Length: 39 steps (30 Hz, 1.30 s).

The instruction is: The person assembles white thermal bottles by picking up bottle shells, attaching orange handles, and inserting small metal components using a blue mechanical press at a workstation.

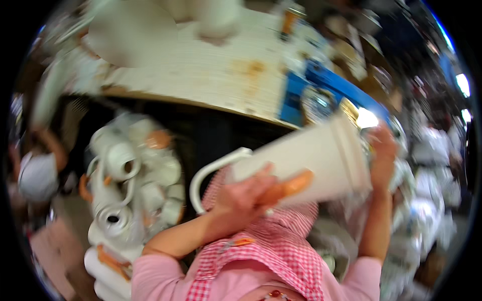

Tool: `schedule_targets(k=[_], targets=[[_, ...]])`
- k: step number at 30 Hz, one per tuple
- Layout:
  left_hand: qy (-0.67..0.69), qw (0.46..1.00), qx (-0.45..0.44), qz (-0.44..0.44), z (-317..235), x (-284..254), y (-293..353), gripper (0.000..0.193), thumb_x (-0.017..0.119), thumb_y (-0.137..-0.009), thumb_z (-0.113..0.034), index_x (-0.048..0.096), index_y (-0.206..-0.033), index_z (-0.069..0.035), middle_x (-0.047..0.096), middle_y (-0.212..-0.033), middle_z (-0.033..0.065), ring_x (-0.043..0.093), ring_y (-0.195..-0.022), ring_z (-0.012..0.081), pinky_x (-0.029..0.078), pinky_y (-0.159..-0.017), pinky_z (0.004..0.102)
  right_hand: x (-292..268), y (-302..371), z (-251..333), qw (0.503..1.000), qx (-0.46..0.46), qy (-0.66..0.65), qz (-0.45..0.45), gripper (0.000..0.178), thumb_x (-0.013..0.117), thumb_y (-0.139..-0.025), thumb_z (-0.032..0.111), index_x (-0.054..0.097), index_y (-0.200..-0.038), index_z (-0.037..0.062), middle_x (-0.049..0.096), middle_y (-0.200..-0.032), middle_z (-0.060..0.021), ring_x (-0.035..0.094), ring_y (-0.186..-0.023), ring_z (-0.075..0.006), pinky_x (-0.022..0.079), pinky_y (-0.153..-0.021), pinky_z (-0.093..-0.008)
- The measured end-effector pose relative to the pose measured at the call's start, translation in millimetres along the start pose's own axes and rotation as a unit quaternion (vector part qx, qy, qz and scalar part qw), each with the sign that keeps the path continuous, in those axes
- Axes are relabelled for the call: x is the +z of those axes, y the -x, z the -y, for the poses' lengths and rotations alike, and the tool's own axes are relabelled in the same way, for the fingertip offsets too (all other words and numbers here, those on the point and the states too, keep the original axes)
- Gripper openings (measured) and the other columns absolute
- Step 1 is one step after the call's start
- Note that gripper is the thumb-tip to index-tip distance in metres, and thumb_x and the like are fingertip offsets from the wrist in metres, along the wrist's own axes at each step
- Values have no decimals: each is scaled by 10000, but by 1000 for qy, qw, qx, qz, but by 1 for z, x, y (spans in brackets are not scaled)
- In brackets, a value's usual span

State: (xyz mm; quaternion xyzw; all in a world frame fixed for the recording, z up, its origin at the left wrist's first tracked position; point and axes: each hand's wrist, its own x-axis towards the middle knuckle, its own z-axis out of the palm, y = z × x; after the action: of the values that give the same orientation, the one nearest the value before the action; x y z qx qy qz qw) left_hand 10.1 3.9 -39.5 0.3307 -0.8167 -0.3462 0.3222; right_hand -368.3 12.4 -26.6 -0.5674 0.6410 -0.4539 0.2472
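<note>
Cluttered surroundings are spread around a pale worktop (201,70), whose near edge is curved by the lens and whose surface is marked by a rusty-brown stain (255,67). Its right end is taken up by a blue bin (346,92), beside which shiny gold and silver pieces (317,104) are seen. Blurred white shapes (133,32) are set at its far left. Below, to the left, white jugs (120,160) with some orange parts are heaped; to the right, pale plastic-wrapped goods (427,220) are piled up.

In front of the worktop, before a pink checked apron (273,231), a large white jug (306,160) is held tilted, its handle pointed left. Its lower side is gripped by the left hand (246,195), the fingers being wrapped against it. Its wide end is met by the right hand (384,143), whose fingers are too blurred for their spread to be told.
</note>
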Motion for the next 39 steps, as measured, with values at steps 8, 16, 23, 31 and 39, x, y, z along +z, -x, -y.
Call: schedule_targets(k=[8,16,23,31,39], targets=[[-286,958,-8,-12,-32,-160,-37,466,804,-775,-194,710,-1227,-135,653,-822,53,675,-700,219,551,-622,336,76,10,-23,844,245,-465,104,852,229,-1020,703,307,-1564,52,509,-1461,-201,597,-1194,-284,478,-1028,-399],[-799,566,155,133,89,-304,-137,68,640,-798,-182,705,-815,-193,659,-817,-24,629,-891,147,459,-940,352,128,39,-40,828,350,-431,81,511,456,-1072,423,423,-1454,85,638,-1199,-135,657,-855,-226,548,-730,-360],[-773,582,68,243,200,-316,-155,64,695,-783,-207,756,-802,-202,711,-882,-61,602,-1077,137,319,-1127,391,120,60,-61,826,398,-399,24,387,523,-1044,295,469,-1383,114,663,-1125,-99,653,-847,-225,537,-733,-369],[-629,703,270,-193,144,-261,-330,545,666,-871,-116,498,-1388,-163,551,-1363,40,474,-1336,260,337,-1146,451,158,57,-60,782,449,-424,84,278,509,-1047,160,518,-1298,40,673,-1082,-130,676,-836,-203,571,-730,-339],[-674,701,211,-99,101,-279,-386,412,758,-750,-75,640,-1142,-120,644,-1195,58,574,-1168,280,349,-1156,446,222,7,-19,846,296,-398,195,378,569,-1028,170,487,-1361,9,648,-1182,-131,663,-969,-194,546,-863,-333]])
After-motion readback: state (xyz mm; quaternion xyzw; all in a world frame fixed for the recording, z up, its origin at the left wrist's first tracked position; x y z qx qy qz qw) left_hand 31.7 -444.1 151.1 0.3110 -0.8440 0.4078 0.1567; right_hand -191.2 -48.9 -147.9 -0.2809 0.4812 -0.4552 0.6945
